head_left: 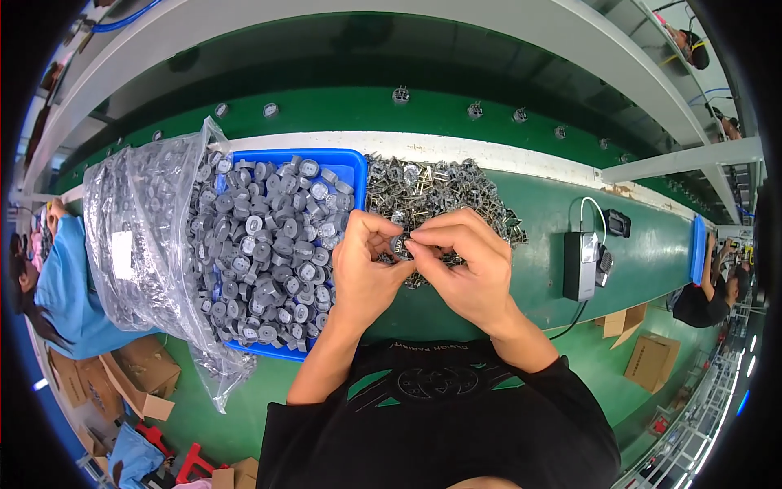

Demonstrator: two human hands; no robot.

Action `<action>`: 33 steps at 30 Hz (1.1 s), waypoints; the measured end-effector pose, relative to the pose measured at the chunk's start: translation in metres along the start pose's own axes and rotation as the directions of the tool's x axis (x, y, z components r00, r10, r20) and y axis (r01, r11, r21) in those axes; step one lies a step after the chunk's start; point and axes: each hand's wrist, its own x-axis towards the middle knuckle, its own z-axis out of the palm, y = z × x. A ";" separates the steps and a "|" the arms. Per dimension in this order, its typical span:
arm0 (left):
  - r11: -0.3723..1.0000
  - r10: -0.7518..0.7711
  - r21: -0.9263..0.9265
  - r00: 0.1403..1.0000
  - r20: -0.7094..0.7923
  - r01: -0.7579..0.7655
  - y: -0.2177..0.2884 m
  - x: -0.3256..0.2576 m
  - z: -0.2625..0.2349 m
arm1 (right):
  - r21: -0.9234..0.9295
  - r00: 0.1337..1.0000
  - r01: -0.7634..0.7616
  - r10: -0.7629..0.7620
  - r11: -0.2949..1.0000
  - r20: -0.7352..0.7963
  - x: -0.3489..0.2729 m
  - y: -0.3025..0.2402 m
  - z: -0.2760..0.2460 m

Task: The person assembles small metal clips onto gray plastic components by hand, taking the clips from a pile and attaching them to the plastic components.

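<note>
The person is working at a green bench (570, 220), both forearms coming up from the lower edge of the view. The left hand (366, 261) and the right hand (464, 261) are meeting at the middle of the bench, fingertips touching. Between them they are pinching a small round grey part (401, 244); the left thumb and forefinger are closing on it from one side, and the right thumb and forefinger are pressing on it from the other. Both hands are clenching on this one part, and it is sitting just above the near edge of a loose pile of metal clips (440, 191) that is lying on the bench behind the hands.

Just to the left of the left hand, a blue tray (350, 163) is standing on the bench, heaped with many small round grey pieces (261, 244) of the same kind as the held one. A clear plastic bag (138, 236), also full of these pieces, is lying over the tray's left side and spilling past its near edge.

To the right of the hands, well apart from them, a small grey box (580, 265) with a cable is standing on the bench. A green belt (366, 110) is running behind the tray, carrying a few single parts. Other people are sitting at the far left and far right.
</note>
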 end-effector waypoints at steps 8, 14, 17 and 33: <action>0.991 -0.013 -0.130 0.999 -0.049 0.006 -0.002 -0.002 0.005 | -0.069 0.998 0.040 -0.043 0.997 -0.049 -0.004 0.004 0.004; 1.000 0.010 0.004 0.999 -0.047 -0.010 -0.004 -0.001 0.001 | -0.115 0.997 0.047 -0.054 0.992 -0.055 -0.006 0.008 0.010; 0.994 -0.022 -0.105 1.000 -0.011 0.020 -0.002 0.001 0.001 | -0.034 0.996 -0.030 0.027 0.999 -0.084 -0.008 0.017 0.014; 0.969 -0.204 -0.126 0.976 0.078 0.212 0.013 0.017 -0.016 | -0.072 0.998 -0.020 0.024 0.997 0.052 -0.013 0.028 -0.019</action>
